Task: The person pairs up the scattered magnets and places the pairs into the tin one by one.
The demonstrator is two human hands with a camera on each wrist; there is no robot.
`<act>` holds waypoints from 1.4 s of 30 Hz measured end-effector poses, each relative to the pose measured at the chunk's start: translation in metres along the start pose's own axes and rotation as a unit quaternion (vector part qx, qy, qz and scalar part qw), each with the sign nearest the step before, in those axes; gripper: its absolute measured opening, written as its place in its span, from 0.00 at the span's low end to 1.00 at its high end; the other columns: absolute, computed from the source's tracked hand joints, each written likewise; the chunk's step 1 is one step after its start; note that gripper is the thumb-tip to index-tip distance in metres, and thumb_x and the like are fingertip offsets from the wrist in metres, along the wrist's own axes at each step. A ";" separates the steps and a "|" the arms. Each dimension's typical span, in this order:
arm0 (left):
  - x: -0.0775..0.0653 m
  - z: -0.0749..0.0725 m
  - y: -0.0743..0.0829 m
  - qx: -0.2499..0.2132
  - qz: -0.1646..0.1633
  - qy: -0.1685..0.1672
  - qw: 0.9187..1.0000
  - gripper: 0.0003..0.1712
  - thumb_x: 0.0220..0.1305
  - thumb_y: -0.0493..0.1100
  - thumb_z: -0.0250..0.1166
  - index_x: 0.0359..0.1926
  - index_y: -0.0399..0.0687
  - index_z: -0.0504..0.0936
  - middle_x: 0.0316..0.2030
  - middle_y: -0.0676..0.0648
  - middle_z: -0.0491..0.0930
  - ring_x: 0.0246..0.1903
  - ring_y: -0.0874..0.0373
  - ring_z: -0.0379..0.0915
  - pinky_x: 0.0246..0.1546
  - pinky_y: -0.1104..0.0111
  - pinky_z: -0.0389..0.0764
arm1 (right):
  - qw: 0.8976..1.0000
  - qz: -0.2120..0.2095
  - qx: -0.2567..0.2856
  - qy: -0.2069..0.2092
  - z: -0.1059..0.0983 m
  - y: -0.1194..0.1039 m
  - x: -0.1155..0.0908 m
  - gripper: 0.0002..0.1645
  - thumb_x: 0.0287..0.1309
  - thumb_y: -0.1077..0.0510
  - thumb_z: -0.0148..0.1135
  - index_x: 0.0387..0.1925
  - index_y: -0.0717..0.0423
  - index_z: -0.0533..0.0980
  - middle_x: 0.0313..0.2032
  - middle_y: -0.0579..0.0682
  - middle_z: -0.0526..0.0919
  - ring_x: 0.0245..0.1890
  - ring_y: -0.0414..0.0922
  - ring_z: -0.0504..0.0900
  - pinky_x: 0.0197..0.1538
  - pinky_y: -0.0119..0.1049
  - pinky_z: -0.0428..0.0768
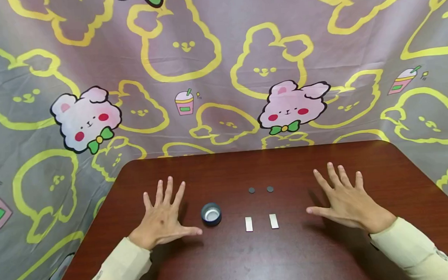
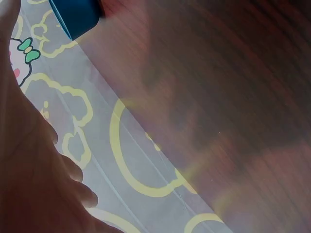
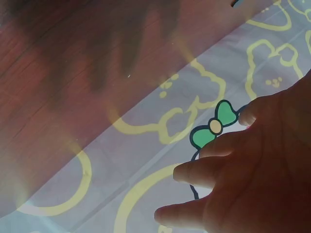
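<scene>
My left hand (image 1: 162, 221) is spread palm down over the left part of the table, fingers straight and holding nothing. Just right of its thumb sits a small round dark blue container (image 1: 211, 214) with a silvery inside; its blue side (image 2: 80, 17) shows at the top of the left wrist view. On the right, my right hand (image 1: 347, 203) is likewise spread, with nothing in it. Between the hands lie two small dark discs, a left disc (image 1: 252, 190) and a right disc (image 1: 270, 189). Nearer to me are two whitish rectangular pieces, one left (image 1: 249, 224) and one right (image 1: 273, 221).
The dark red-brown wooden table (image 1: 224, 264) has rounded far corners. A grey-pink curtain (image 1: 221, 93) printed with yellow bear outlines and white rabbits hangs behind it and along both sides. Pale sleeves (image 1: 118, 264) cover both forearms.
</scene>
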State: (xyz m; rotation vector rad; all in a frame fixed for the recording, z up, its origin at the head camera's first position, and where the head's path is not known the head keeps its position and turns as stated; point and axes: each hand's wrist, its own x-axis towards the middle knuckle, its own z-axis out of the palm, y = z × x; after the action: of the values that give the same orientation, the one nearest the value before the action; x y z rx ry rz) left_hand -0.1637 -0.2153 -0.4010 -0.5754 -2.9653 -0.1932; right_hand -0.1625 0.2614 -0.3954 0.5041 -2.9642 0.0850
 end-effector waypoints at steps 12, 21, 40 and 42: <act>0.006 0.005 0.013 -0.008 0.037 -0.008 0.999 0.78 0.39 0.85 0.64 0.78 0.39 0.50 0.76 0.31 0.42 0.75 0.36 0.36 0.64 0.29 0.43 | 0.999 -0.033 0.035 -0.013 0.001 -0.006 0.003 0.65 0.56 0.23 0.57 0.75 0.68 0.52 0.73 0.74 0.49 0.72 0.70 0.51 0.63 0.77 0.44; 0.013 0.010 0.028 -0.048 0.069 -0.017 0.996 0.78 0.40 0.82 0.67 0.77 0.36 0.48 0.76 0.32 0.46 0.75 0.39 0.41 0.69 0.37 0.48 | 0.993 -0.095 0.064 -0.009 0.005 -0.009 0.004 0.61 0.59 0.28 0.61 0.71 0.75 0.57 0.72 0.71 0.56 0.71 0.66 0.57 0.67 0.67 0.54; 0.026 0.017 0.047 -0.101 0.128 -0.011 0.987 0.70 0.42 0.76 0.72 0.75 0.36 0.58 0.73 0.35 0.59 0.73 0.43 0.51 0.69 0.41 0.54 | 0.976 -0.180 0.119 0.030 0.014 -0.016 0.007 0.49 0.58 0.38 0.69 0.62 0.75 0.70 0.62 0.69 0.73 0.61 0.62 0.75 0.59 0.55 0.74; 0.029 0.018 0.050 -0.112 0.133 -0.011 0.985 0.69 0.42 0.75 0.73 0.74 0.34 0.60 0.72 0.35 0.61 0.73 0.43 0.54 0.69 0.41 0.53 | 0.974 -0.181 0.131 0.024 0.015 -0.018 0.007 0.47 0.58 0.39 0.69 0.61 0.75 0.71 0.61 0.68 0.75 0.60 0.61 0.76 0.58 0.55 0.75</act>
State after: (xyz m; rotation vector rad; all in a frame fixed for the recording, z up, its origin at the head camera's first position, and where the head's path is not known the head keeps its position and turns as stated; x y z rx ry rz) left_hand -0.1727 -0.1562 -0.4096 -0.9969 -2.8671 -0.5005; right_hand -0.1651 0.2404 -0.4091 1.0503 -2.7728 0.4462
